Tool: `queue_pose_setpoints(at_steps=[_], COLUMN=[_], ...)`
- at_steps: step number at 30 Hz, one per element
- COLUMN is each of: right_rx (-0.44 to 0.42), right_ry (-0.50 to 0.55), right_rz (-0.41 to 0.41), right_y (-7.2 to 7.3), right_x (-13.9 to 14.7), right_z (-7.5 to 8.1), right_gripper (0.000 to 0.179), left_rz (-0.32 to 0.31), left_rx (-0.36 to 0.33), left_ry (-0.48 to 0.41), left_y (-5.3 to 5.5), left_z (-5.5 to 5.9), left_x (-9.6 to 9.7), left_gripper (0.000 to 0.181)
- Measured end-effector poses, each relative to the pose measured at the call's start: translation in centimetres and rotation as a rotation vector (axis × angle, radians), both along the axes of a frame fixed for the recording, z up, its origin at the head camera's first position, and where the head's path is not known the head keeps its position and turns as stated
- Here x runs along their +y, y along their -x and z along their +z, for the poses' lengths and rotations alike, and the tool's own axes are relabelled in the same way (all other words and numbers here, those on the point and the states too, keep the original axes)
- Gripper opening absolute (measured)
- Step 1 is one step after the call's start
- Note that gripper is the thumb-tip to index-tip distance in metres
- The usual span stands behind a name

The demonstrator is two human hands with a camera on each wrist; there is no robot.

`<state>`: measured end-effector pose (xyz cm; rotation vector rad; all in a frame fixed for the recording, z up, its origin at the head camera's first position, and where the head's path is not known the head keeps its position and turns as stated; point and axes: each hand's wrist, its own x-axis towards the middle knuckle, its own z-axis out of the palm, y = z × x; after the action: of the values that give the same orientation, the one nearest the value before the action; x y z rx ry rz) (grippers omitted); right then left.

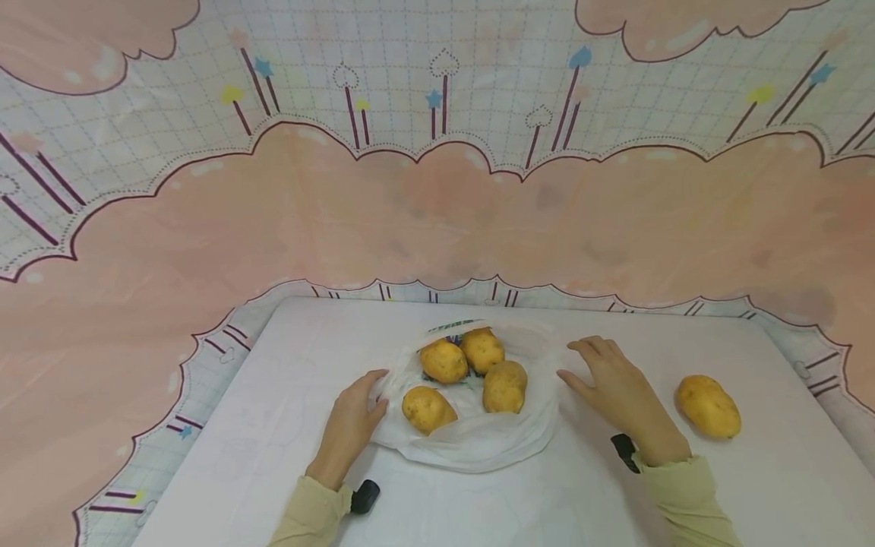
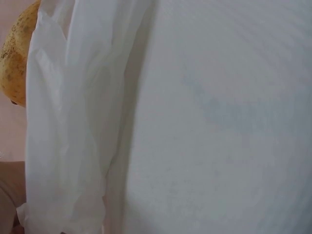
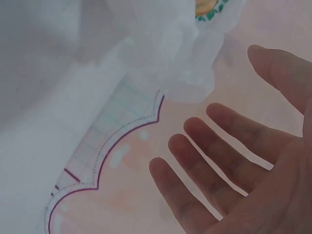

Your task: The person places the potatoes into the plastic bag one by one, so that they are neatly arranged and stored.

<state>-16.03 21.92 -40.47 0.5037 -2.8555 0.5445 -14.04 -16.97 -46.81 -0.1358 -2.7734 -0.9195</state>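
A white plastic bag [image 1: 472, 452] lies spread open on the table, with several yellow potatoes [image 1: 504, 387] inside its mouth. At the bag's left edge, my left hand [image 1: 350, 422] holds the thin plastic between thumb and fingers. The left wrist view shows the bag's wall [image 2: 73, 126] close up, one potato [image 2: 17, 58] beyond it and a bit of the hand [image 2: 9, 195]; the fingertips are mostly hidden there. Just off the bag's right side is my right hand [image 1: 618, 391], its fingers [image 3: 195, 180] spread and slightly bent, with nothing in them.
A single loose potato [image 1: 708, 406] rests on the white table [image 1: 273, 365], right of my right hand. Behind the table hangs a printed cloth [image 1: 437, 213] with clouds and candles. Dark wrist devices [image 1: 365, 497] sit on both wrists.
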Motion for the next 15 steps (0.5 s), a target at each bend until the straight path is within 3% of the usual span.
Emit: queue_pose_setpoints(at_steps=[15], right_rx=[-0.022], right_ry=[-0.006], right_rz=[-0.048], right_y=[0.5], right_x=[4.2], right_z=[-0.7], right_gripper=[0.045], left_rz=[0.002], left_rx=[-0.01], left_ry=[-0.015], left_y=[-0.1], left_z=[0.0], left_x=[0.0], left_gripper=[0.046])
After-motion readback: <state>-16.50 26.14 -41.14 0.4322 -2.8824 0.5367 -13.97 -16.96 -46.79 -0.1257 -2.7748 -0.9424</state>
